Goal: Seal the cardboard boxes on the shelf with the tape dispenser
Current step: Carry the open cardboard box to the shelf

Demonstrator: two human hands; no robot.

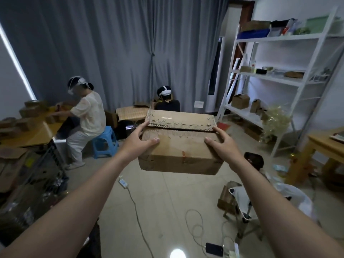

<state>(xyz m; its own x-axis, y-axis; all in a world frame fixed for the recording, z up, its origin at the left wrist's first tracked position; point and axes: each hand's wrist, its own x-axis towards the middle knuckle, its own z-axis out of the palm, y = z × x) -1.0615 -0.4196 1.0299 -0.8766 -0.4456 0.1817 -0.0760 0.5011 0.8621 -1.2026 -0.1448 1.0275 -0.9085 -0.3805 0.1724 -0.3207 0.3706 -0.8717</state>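
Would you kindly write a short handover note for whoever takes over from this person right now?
Left hand and right hand grip the cardboard box by its sides, held above the floor.
Its far flap stands up; the top is not taped shut.
Smaller boxes sit on the lower tier of the white shelf.
No tape dispenser in view.
Done: nothing visibly sealed.
Left: find the dispenser, close the flap, tape this box, then the others.

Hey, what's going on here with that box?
A person holds a worn cardboard box in the air over the floor, left grip on its left side, right grip on its right. Its top flaps are folded down, the far one slightly raised. Nothing is being taped at this moment. The white shelf stands off to the right.
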